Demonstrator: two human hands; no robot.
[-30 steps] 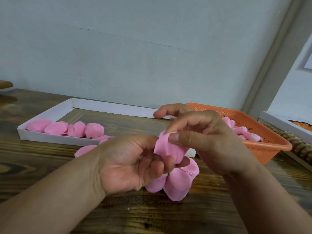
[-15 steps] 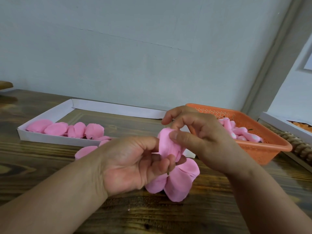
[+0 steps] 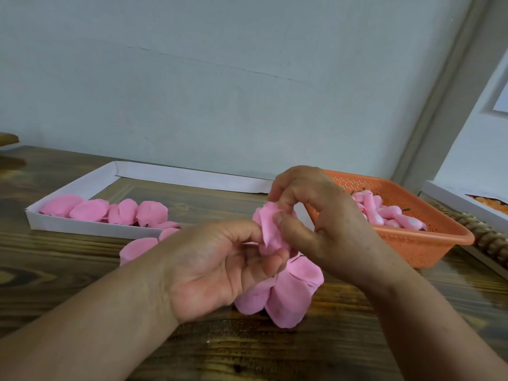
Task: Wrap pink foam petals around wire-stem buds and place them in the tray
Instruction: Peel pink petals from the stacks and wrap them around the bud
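Left hand (image 3: 220, 268) grips bud (image 3: 270, 229) low above worktop (image 3: 68, 270), fingers curled around it. Right hand (image 3: 324, 224) pinches petal against bud with thumb and forefinger. Risk: pinch slackens, springy foam unrolls. Finished pieces lie in tray (image 3: 90, 226).

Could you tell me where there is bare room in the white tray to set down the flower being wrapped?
The white tray is bare from the last finished flower rightward to the hands, along its back wall. Its left end is crowded with pink flowers. The orange basket is full of buds.
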